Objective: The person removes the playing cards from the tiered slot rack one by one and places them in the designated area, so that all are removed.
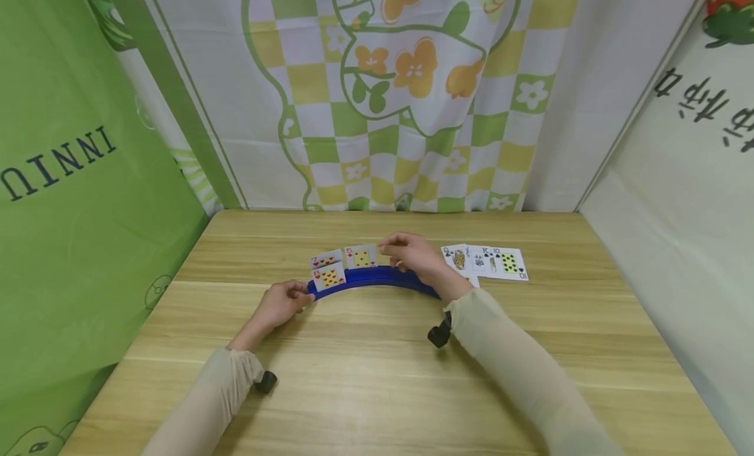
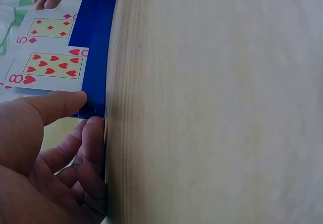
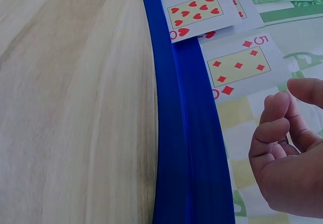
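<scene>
A curved blue card holder stands on the table. At its left end, my left hand pinches the tip, with the thumb on top and a finger against the end. Nearest that hand, the eight of hearts leans in the front of the holder, partly covering a seven of hearts. To their right the five of diamonds stands in the rear slot. My right hand hovers over the holder beside the five, fingers loosely bent, nothing between thumb and fingertips.
Behind the right forearm, overlapping cards lie on the table: a queen, a king and the ten of spades. Patterned cloth hangs at the table's back edge, and a green cloth is on the left.
</scene>
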`<state>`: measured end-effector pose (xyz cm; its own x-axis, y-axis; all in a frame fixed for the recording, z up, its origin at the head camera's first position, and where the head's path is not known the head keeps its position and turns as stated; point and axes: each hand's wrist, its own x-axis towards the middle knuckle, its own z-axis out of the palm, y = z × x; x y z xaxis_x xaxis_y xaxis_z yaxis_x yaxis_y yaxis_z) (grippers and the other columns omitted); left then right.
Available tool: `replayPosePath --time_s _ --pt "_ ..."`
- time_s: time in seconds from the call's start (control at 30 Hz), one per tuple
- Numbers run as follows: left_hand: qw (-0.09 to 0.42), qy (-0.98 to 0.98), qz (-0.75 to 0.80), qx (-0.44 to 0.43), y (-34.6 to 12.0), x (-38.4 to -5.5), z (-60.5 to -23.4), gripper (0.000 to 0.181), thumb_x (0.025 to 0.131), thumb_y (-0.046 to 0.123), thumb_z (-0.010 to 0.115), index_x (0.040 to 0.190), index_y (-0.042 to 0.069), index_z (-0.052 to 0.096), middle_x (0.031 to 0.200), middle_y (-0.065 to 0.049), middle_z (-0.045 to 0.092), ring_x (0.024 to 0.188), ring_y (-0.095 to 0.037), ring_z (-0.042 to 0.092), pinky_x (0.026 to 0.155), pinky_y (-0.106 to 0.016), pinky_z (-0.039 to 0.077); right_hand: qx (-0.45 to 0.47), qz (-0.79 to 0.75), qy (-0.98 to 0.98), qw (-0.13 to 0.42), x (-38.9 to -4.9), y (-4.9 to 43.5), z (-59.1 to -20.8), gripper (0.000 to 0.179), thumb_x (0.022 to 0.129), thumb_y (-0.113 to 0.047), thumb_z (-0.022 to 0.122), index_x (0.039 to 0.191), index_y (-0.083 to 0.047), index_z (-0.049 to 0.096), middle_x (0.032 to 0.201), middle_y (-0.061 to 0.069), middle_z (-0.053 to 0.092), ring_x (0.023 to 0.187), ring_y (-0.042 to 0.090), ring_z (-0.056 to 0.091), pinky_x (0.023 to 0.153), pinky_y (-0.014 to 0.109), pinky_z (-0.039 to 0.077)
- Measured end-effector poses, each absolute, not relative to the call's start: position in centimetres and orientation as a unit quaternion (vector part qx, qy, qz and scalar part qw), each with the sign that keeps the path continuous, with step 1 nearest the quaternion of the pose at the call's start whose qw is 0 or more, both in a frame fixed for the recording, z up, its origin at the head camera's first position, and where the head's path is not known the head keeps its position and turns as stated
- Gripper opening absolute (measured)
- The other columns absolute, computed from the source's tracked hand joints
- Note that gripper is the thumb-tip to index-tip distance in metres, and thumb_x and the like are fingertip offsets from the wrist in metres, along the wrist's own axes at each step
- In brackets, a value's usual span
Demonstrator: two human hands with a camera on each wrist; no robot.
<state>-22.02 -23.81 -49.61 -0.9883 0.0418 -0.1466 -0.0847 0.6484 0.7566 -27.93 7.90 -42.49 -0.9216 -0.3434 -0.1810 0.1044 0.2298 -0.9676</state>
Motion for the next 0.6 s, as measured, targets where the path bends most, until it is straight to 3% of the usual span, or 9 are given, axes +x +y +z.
replayPosePath --time_s 0.3,0.6 --pt "0.075 0.907 0.415 -0.012 -23.9 -22.1 -49.7 0.032 0.090 0.022 0.072 0.114 0.000 0.068 0.093 -0.012 0.073 0.067 -0.013 0.063 0.058 -0.025 0.048 -0.086 -0.620 0.760 0.175 -28.1 6.9 -42.6 0.024 0.097 -0.016 0.063 0.117 -0.003 0.064 0.099 0.000 0.062 0.073 0.016 0.055 0.062 0.026 0.044" --pt "0.077 0.906 0.417 -0.014 -23.8 -22.0 -49.5 0.033 0.091 0.022 0.072 0.115 0.000 0.068 0.093 -0.012 0.072 0.067 -0.014 0.062 0.059 -0.026 0.049 -0.096 -0.603 0.774 0.168 -28.2 6.7 -42.6 0.019 0.097 -0.019 0.064 0.111 -0.007 0.066 0.096 0.005 0.064 0.076 0.019 0.056 0.063 0.028 0.045"
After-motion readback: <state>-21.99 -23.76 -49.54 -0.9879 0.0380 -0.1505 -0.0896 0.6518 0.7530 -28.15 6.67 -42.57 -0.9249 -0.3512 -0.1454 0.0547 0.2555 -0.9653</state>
